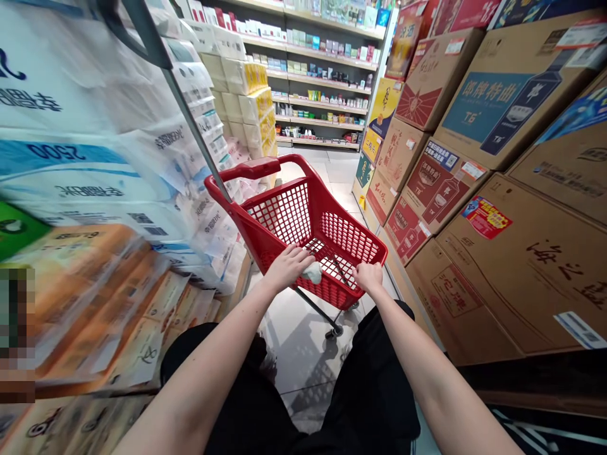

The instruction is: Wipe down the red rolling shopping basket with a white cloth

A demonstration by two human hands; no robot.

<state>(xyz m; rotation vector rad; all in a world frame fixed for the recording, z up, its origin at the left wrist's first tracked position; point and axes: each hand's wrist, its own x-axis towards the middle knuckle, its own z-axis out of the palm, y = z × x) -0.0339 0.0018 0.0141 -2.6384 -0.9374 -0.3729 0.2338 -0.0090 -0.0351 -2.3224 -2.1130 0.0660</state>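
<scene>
A red plastic shopping cart (351, 227) with a lattice basket stands in front of me; the inside I can see holds nothing. My left hand (288, 268) lies over its near rim, fingers bent forward round a crumpled whitish cloth (313, 272) that sticks out beside the fingertips. Part of that cloth is hidden under the hand. At the right end of the same rim, my right hand (369, 277) is closed round the red edge. The cart's handle (251, 168) is on the far left side. A grey pole (187, 120) rises from that corner.
Wrapped paper packs (95, 158) are piled along the left, with orange packs (80, 284) lower down. Stacked cardboard cartons (502, 253) line the right side closely. Between them runs a narrow tiled floor (327, 165) toward shelves (327, 63) of small boxes. One caster (333, 331) shows below the basket.
</scene>
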